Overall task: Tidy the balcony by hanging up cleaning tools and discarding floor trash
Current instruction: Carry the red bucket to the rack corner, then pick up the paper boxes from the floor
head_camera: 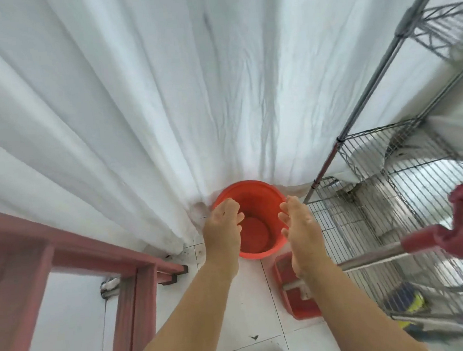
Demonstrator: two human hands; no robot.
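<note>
We are reaching both arms down toward the red bucket (251,218) at the centre of the frame, so we judge the trash-discarding step to be in hand. Our left hand (223,228) is hovering over its left rim with fingers loosely curled and holding nothing; our right hand (298,225) is hovering over the right rim, palm turned inward, fingers spread and empty. The bucket is round, smooth plastic, and looks empty inside. It is sitting on glossy white floor tiles (251,298) against a soft, creased white curtain (149,98). Just right of it, a red plastic dustpan (292,289) is lying below our right wrist. A mop (462,232) with a metal handle and ragged red head is leaning at the right edge against a wire shelf (389,149). Small dark scraps (254,337) are lying on the tiles at lower centre; next we would likely need to gather those and hang up the mop.
</note>
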